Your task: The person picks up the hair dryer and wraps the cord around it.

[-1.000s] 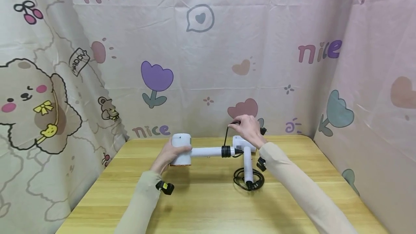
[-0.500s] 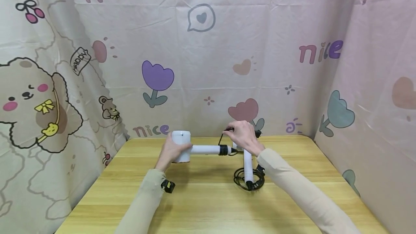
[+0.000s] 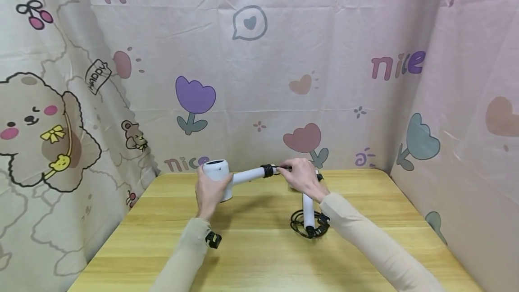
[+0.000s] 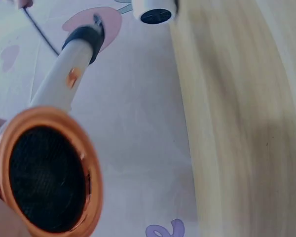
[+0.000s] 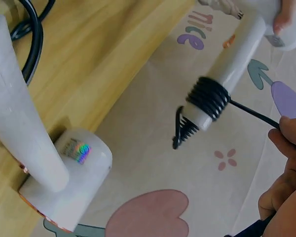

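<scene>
The wood-grained tabletop [image 3: 251,256] spreads below both hands. Above it, the white plastic, hammer-shaped hair dryer [image 3: 243,176] reaches from the left hand [image 3: 208,189] towards the right hand [image 3: 301,175]. The left hand is wrapped round the cylindrical head [image 3: 217,173] and looks to be the main support; if that grip slackened on the smooth shell, the dryer would probably fall

A second white hair dryer [image 3: 308,210] of similar shape rests on the tabletop just below the right hand. A jerk that swung the raised handle [image 5: 237,59] downwards could knock it. The loosely coiled black cable [image 5: 37,39] lies nearer the person than the right hand, and drooping cord might tangle there

Between the hands, a tight black cord winding [image 5: 207,98] rings the handle's far end. Too hard a pull could drag its turns off that end. The right hand pinches the thin free stretch of cord [image 5: 256,115] between thumb and fingers; a weak pinch might let it spring loose, and a sharp tug could strain the ribbed black sleeve [image 5: 190,129]
</scene>
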Demonstrator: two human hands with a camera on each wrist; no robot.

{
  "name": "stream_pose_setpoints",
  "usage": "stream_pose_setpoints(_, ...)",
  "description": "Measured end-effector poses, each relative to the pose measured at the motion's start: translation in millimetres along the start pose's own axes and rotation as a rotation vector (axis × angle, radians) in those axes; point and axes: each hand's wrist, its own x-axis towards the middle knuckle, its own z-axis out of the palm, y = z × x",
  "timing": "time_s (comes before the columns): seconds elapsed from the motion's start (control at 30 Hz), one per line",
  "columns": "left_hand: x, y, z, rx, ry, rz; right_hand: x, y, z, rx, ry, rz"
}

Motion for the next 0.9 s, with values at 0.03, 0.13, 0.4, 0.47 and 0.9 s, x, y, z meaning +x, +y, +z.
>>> stream_pose_setpoints(0.03,-1.8,-0.5,1.0,0.001,0.029,0.016,-1.7,0.5,1.4,0.007,-0.013,-0.003)
stream_pose_setpoints(0.13,-6.3,-3.8,3.5,0.006,0.106,0.056,-7.9,2.4,5.8,0.014,-0.045,-0.024)
stream_pose_setpoints(0.4,-8.2,-8.6,5.6,-0.075,0.187,0.007,-21.9,8.4,10.4,0.048,-0.083,-0.026)
stream_pose_setpoints(0.47,-7.1,-8.6,4.9,-0.118,0.195,-0.028,-24.8,8.5,11.2,0.067,-0.100,-0.020)
stream_pose_setpoints(0.9,-0.9,-3.9,7.2,-0.638,0.092,-0.400,-35.9,11.8,17.5,0.124,-0.123,-0.061)
